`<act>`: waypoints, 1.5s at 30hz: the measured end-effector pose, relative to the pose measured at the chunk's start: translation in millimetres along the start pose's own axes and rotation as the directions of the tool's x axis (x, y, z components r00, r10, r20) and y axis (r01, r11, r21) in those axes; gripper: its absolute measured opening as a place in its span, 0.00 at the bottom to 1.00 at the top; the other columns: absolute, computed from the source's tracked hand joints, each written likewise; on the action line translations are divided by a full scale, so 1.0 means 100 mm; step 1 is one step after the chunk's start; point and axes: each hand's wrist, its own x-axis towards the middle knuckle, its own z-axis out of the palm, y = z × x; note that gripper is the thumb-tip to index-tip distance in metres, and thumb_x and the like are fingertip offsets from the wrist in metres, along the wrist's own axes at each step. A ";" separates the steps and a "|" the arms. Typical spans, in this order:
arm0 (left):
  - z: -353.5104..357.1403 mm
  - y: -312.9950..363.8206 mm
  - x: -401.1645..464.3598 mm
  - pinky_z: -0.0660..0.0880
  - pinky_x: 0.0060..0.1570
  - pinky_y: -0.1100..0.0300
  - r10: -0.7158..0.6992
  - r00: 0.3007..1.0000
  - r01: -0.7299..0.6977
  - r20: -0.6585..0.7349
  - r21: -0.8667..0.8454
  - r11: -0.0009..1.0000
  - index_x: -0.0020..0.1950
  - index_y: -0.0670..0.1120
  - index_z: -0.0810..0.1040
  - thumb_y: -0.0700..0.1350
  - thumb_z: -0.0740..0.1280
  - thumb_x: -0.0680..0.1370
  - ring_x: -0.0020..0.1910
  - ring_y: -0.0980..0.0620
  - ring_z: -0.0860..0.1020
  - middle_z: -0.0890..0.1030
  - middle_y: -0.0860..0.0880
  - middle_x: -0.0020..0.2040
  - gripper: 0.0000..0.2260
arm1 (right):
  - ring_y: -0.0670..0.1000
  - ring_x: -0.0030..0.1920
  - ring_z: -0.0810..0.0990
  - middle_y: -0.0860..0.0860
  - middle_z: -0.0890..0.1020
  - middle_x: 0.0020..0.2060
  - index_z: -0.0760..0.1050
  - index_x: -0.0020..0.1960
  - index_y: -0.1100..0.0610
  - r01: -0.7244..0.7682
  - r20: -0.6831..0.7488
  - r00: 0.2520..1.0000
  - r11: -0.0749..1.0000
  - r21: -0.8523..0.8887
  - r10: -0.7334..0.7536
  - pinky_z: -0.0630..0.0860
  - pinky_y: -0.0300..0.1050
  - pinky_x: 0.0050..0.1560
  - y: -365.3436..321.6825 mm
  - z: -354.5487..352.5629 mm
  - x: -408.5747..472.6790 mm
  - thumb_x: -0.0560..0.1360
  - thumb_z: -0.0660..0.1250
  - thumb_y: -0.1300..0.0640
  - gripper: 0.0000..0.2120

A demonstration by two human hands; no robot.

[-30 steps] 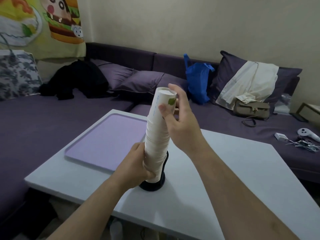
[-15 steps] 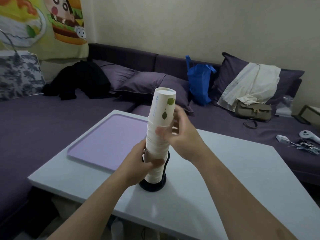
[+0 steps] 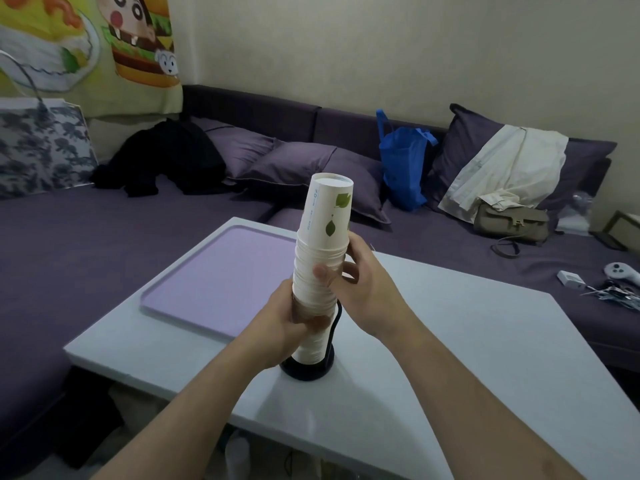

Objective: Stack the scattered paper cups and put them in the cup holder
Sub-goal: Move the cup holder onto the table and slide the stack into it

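Broadly, our white rectangular table carries the black wire cup holder, where the tall stack of white leaf-printed paper cups stands inverted. Our left hand wraps its lower part, probably steadying; our right hand pinches higher up. Blue seam print is unreadable.

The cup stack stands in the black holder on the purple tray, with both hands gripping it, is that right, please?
Not quite: the head view shows the black holder on the bare white table, beside the purple tray, not on it. The rest holds: the left hand and right hand both grip the cup stack.
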 end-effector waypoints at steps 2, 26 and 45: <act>-0.03 -0.03 -0.01 0.76 0.53 0.64 -0.030 0.999 0.029 0.039 0.029 0.999 0.76 0.57 0.63 0.46 0.80 0.77 0.61 0.59 0.79 0.78 0.61 0.63 0.34 | 0.44 0.66 0.81 0.35 0.80 0.66 0.67 0.77 0.41 -0.033 0.053 0.998 0.999 -0.038 0.035 0.79 0.45 0.65 0.14 -0.02 -0.01 0.76 0.80 0.50 0.35; -0.65 -0.32 0.16 0.78 0.68 0.49 -0.027 0.990 0.074 -0.140 0.344 0.936 0.74 0.56 0.76 0.39 0.64 0.84 0.68 0.50 0.80 0.83 0.56 0.67 0.20 | 0.41 0.59 0.83 0.34 0.80 0.62 0.72 0.73 0.38 -0.110 0.205 0.971 0.991 -0.078 0.124 0.80 0.35 0.54 0.51 0.50 0.21 0.78 0.75 0.62 0.30; -1.24 -0.89 0.56 0.82 0.63 0.48 -0.122 0.956 0.198 -0.268 0.277 0.940 0.65 0.57 0.78 0.38 0.61 0.83 0.60 0.50 0.83 0.86 0.56 0.57 0.17 | 0.44 0.56 0.84 0.36 0.80 0.58 0.69 0.73 0.36 -0.098 0.265 0.957 0.992 -0.073 0.114 0.80 0.34 0.48 0.73 1.47 0.93 0.79 0.74 0.61 0.31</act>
